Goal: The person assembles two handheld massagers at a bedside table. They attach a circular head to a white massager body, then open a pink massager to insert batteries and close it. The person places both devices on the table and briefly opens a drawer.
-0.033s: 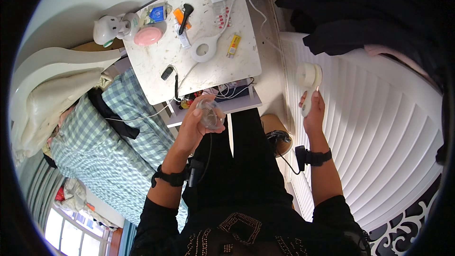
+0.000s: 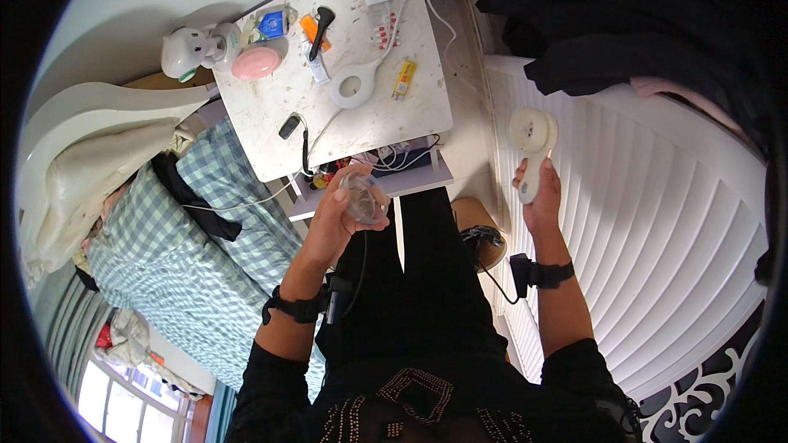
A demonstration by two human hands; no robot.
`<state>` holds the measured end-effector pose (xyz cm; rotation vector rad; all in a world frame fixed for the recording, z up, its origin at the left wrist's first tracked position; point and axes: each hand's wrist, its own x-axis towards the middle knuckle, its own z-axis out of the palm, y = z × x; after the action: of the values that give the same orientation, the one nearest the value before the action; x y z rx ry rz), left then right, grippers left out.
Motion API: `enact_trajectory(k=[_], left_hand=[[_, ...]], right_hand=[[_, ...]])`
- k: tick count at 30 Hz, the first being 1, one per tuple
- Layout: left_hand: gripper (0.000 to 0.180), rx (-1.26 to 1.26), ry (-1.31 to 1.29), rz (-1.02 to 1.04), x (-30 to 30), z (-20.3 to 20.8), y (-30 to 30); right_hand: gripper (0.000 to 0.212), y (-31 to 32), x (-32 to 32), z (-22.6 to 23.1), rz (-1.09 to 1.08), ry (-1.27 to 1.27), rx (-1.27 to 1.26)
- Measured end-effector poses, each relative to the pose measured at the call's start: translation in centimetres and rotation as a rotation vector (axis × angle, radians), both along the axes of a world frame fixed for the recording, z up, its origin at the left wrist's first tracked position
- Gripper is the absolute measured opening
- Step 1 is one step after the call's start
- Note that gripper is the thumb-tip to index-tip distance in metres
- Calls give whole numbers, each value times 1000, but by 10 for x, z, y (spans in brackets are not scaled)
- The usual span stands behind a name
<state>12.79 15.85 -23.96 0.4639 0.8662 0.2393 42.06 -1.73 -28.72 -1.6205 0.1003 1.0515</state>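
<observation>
My left hand (image 2: pixel 327 226) is closed round a clear, round plastic cup (image 2: pixel 364 198) in front of the open drawer. Greyish, fuzzy matter shows inside it. Off to the right, my right hand (image 2: pixel 543 205) grips the handle of a cream-white lint shaver (image 2: pixel 532 127). Its round, hollow-looking head points up and away from me, with small dark parts visible inside. The two things are well apart. Both wrists wear black straps with small black devices on them.
Ahead stands a white table (image 2: pixel 287 98) with an open drawer (image 2: pixel 423 176) full of cables. On it lie a white ring-headed device (image 2: pixel 355 86), a black razor (image 2: pixel 322 31), a pink oval case (image 2: pixel 257 63) and a yellow packet (image 2: pixel 405 79). A checked bed (image 2: pixel 180 254) is left; white slatted panels (image 2: pixel 640 197) right.
My right hand has turned the lint shaver, so the inside of its round head shows more, and has shifted it slightly left. My left hand with the clear cup looks unmoved.
</observation>
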Motion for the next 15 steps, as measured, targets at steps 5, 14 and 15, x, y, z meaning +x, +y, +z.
enact_trajectory(k=[5, 14, 15], left_hand=[[65, 14, -11, -23, 2, 1, -1], [69, 160, -23, -86, 13, 11, 0], [69, 177, -32, -87, 15, 12, 1]], right_hand=[[48, 9, -19, 20, -95, 646, 293], [53, 23, -42, 33, 75, 795, 417], [53, 23, -44, 34, 88, 799, 424]])
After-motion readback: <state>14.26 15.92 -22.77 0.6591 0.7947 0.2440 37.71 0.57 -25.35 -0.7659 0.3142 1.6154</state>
